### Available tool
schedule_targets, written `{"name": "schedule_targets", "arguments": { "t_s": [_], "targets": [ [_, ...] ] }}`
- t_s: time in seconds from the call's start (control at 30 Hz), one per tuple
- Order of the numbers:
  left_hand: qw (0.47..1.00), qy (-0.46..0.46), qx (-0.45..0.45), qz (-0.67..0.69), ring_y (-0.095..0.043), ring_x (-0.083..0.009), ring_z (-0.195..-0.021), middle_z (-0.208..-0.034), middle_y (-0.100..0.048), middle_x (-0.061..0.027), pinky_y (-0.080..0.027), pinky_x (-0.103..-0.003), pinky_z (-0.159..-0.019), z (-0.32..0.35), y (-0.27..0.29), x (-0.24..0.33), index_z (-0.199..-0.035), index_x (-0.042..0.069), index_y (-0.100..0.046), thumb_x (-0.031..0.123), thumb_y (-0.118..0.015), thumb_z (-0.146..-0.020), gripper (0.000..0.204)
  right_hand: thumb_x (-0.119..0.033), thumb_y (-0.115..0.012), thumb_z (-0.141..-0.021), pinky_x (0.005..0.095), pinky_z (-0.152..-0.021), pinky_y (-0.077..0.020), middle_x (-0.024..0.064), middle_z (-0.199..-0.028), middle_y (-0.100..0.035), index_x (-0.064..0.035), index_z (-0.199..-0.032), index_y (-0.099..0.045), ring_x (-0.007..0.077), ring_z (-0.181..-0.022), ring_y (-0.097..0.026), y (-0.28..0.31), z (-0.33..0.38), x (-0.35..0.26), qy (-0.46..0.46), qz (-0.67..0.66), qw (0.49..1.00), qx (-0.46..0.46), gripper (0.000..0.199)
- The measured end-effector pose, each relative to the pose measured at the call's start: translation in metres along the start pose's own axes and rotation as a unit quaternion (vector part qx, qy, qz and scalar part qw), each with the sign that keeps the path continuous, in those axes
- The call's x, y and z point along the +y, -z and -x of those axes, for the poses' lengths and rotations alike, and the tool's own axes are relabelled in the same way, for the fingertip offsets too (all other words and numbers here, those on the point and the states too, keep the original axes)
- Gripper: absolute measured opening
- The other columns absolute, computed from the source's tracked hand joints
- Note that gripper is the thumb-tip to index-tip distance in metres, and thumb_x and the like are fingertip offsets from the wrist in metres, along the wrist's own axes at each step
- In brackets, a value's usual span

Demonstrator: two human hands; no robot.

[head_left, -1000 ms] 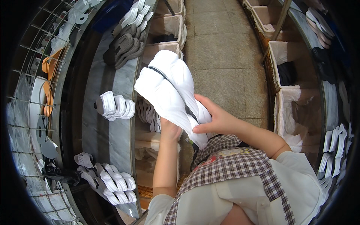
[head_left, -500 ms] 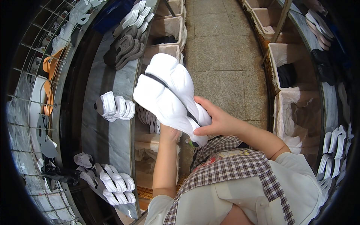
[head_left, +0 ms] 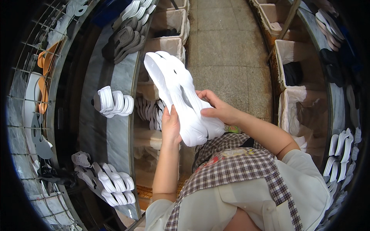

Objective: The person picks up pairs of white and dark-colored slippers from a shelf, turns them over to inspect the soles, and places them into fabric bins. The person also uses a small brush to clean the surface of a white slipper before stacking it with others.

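Note:
Both my hands hold a bundle of white shoe soles [head_left: 181, 88] in front of my chest, long sides together, one end pointing away from me. On its left a smooth, flat face shows; wavy sculpted sidewalls show along the top and right. My left hand [head_left: 170, 125] grips the left edge near the middle, fingertips up against the sidewall. Around the right side, my right hand [head_left: 216, 108] is closed with its thumb on top. How many soles are in the bundle I cannot tell. On the bench to the left lies a short row of white soles [head_left: 115, 102].
More white soles [head_left: 113, 183] sit on the near end of the left grey bench [head_left: 88, 142], dark grey soles [head_left: 129, 40] farther along. Lined bins [head_left: 169, 21] stand beside the aisle floor [head_left: 227, 50]. At right are another lined bin [head_left: 289, 104] and white soles [head_left: 341, 150].
The bundle has rolled over in my hands, so a flat face now shows at its left. My left hand has come up from beneath to its side; my right hand has stayed on the right edge.

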State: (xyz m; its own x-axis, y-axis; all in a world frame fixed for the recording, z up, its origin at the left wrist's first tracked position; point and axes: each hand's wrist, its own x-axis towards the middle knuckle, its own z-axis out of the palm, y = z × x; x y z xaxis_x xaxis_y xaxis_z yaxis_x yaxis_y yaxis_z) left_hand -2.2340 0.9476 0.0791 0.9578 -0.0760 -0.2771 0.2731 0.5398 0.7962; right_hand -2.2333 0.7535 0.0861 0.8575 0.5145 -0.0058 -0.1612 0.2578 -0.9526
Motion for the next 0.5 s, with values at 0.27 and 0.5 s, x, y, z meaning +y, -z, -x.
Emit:
{"name": "schedule_targets", "arguments": {
  "t_s": [0.27, 0.5],
  "targets": [
    [0.815, 0.063, -0.342, 0.463, -0.049, -0.0279, -0.090, -0.093, -0.044, -0.0127, -0.050, -0.042, -0.072, 0.003, 0.014, 0.016, -0.143, 0.007, -0.020, 0.036, -0.051, -0.090, 0.067, -0.028, -0.054, -0.078, 0.0434, -0.097, -0.0461, 0.0159, -0.135, -0.044, -0.0118, -0.144, -0.022, 0.0296, -0.117, -0.052, 0.005, 0.010, -0.015, 0.014, -0.534, 0.845, -0.002, 0.075],
    [0.818, 0.054, -0.371, 0.436, -0.046, -0.0191, -0.075, -0.084, -0.044, -0.0074, -0.045, -0.032, -0.058, 0.004, 0.010, 0.022, -0.144, 0.003, -0.022, 0.041, -0.043, -0.092, 0.067, -0.026, -0.051, -0.082, 0.0423, -0.099, -0.0443, 0.0138, -0.139, -0.042, -0.0131, -0.146, -0.021, 0.0278, -0.119, -0.051, 0.008, 0.009, -0.014, 0.008, -0.538, 0.843, 0.010, 0.072]
  ]
}}
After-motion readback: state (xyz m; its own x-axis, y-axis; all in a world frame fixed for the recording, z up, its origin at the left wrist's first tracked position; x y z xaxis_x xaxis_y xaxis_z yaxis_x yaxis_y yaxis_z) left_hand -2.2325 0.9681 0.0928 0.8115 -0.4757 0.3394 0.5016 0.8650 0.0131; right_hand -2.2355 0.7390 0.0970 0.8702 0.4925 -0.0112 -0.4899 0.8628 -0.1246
